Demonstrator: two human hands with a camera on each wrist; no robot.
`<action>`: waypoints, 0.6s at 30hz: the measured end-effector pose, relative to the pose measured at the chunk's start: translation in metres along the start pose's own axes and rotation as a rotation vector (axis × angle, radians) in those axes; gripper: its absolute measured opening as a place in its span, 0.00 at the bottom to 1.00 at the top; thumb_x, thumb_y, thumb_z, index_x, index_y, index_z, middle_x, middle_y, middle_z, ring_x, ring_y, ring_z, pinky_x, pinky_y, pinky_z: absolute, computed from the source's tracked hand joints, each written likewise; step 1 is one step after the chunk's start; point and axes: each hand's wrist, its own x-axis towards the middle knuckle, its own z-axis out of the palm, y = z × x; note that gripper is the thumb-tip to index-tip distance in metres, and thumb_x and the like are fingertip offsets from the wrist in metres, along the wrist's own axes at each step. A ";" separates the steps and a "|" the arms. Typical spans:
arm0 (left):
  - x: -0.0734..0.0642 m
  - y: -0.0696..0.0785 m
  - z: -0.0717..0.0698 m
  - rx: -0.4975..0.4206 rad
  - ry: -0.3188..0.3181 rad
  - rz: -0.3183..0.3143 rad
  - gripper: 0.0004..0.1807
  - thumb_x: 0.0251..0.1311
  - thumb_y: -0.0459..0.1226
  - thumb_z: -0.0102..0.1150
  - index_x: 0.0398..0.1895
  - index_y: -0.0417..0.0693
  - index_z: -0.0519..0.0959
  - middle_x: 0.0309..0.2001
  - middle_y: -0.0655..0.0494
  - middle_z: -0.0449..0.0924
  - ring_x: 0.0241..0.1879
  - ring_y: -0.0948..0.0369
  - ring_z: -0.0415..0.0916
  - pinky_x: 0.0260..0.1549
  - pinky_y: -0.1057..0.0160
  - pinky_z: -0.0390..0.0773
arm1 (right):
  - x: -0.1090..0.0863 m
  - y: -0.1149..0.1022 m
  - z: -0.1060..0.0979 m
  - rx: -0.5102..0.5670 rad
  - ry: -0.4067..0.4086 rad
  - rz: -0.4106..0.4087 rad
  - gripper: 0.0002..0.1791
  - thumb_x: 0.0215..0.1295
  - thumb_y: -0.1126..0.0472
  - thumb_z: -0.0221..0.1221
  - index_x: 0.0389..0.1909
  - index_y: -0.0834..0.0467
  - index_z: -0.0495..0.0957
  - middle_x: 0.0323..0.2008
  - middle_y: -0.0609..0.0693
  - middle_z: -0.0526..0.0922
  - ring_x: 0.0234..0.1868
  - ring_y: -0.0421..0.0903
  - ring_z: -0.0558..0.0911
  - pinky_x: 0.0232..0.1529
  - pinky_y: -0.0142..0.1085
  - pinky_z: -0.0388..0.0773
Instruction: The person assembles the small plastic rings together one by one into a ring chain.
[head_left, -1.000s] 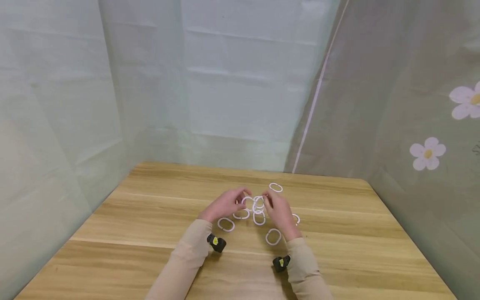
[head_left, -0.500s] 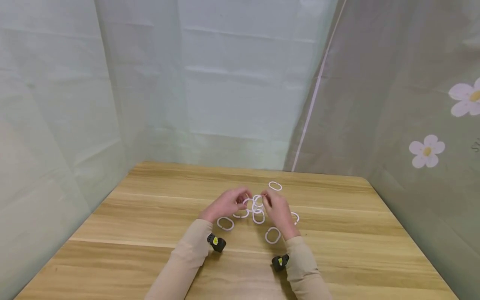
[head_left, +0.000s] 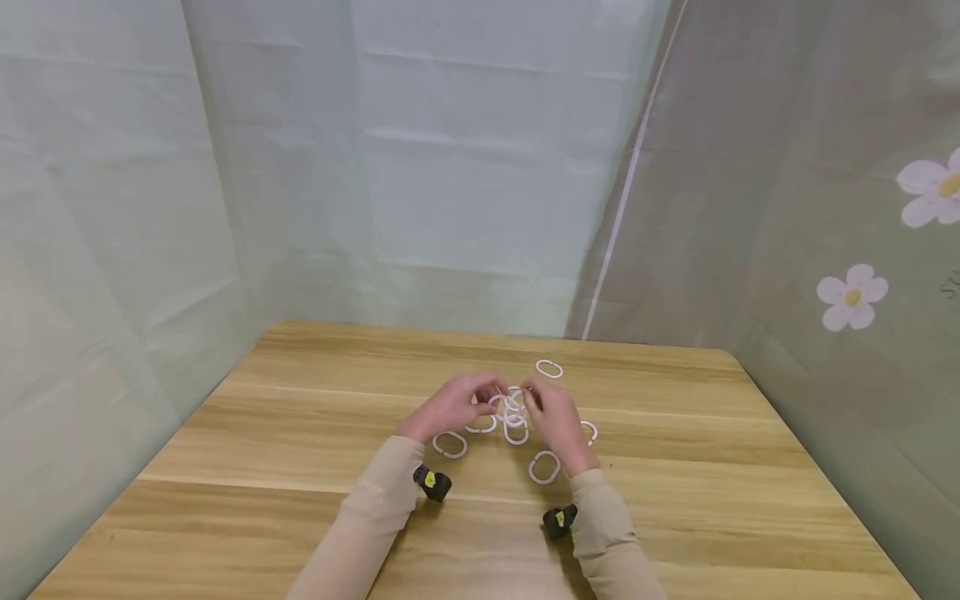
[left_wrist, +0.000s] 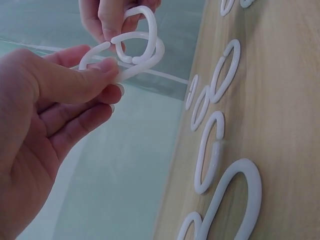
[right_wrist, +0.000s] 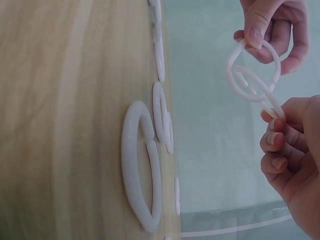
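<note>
Your left hand (head_left: pixel 450 407) pinches a smooth white oval link (left_wrist: pixel 145 65), its small gap close to your right fingertips. In your right hand (head_left: pixel 557 421) you pinch a second link (left_wrist: pixel 152 27), equally white and rounded, with its gap low in the left wrist view. The two cross, and one appears to run through the other. From the right wrist, you see the first as a wide loop, the second narrower; both are held in the air.

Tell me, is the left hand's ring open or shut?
Open: the left wrist view shows the ring with a gap between its ends.
</note>
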 end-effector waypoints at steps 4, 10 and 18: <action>-0.001 0.000 -0.002 -0.004 0.005 -0.004 0.11 0.62 0.31 0.60 0.47 0.43 0.78 0.34 0.52 0.83 0.36 0.63 0.78 0.40 0.66 0.78 | 0.000 0.002 -0.003 0.003 0.037 0.008 0.05 0.65 0.68 0.57 0.36 0.62 0.81 0.24 0.51 0.81 0.24 0.39 0.72 0.27 0.30 0.71; -0.004 -0.005 -0.006 -0.038 0.011 -0.063 0.11 0.67 0.45 0.55 0.46 0.52 0.79 0.39 0.51 0.84 0.38 0.63 0.77 0.42 0.63 0.76 | 0.003 0.003 -0.007 0.037 0.126 -0.001 0.05 0.64 0.69 0.57 0.38 0.64 0.81 0.22 0.52 0.79 0.22 0.38 0.69 0.25 0.28 0.68; -0.001 -0.007 -0.004 -0.020 -0.053 -0.063 0.16 0.69 0.48 0.52 0.48 0.49 0.80 0.42 0.46 0.84 0.41 0.57 0.80 0.44 0.60 0.78 | 0.004 0.003 -0.005 0.096 0.140 -0.057 0.05 0.66 0.68 0.58 0.39 0.64 0.81 0.21 0.52 0.79 0.22 0.36 0.68 0.24 0.27 0.67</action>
